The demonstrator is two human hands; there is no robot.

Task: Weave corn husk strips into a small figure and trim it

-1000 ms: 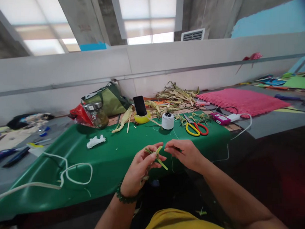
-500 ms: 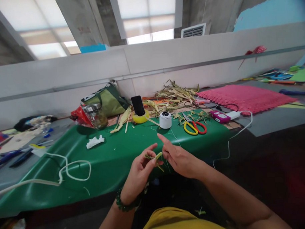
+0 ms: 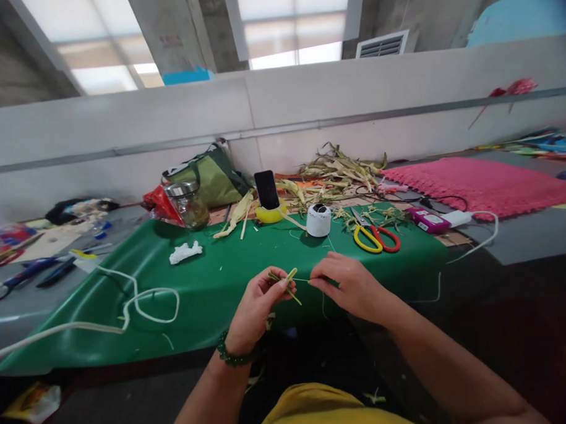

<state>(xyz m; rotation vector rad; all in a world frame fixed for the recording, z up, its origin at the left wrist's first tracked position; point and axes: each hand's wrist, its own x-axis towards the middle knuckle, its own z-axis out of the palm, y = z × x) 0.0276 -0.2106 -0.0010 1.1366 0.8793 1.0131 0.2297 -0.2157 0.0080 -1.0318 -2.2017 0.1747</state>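
Pinched in my left hand point(image 3: 262, 299) are several narrow green husk strips point(image 3: 291, 275), crossing one another at the fingertips. My right hand point(image 3: 345, 284) is closed on a thin pale thread point(image 3: 302, 280), which runs taut across the short gap between the hands to the strips. A loose bit of thread dangles below the right hand. Just beyond the hands stands a white thread spool point(image 3: 318, 222), with thread trailing down from it. Scissors point(image 3: 375, 238) with one yellow and one red handle lie to the right of the spool.
A green cover point(image 3: 238, 263) lies over the table. Behind are a phone point(image 3: 266, 189) in a yellow tape roll point(image 3: 270, 213), a glass jar point(image 3: 190, 206), dried corn husks point(image 3: 340, 170) and a purple box point(image 3: 427, 220). A white cable point(image 3: 78, 327) loops at left.
My right hand has drawn away to the right from the left hand, and its pointing index finger has folded in. The thread between the hands is now stretched. The view has shifted slightly.
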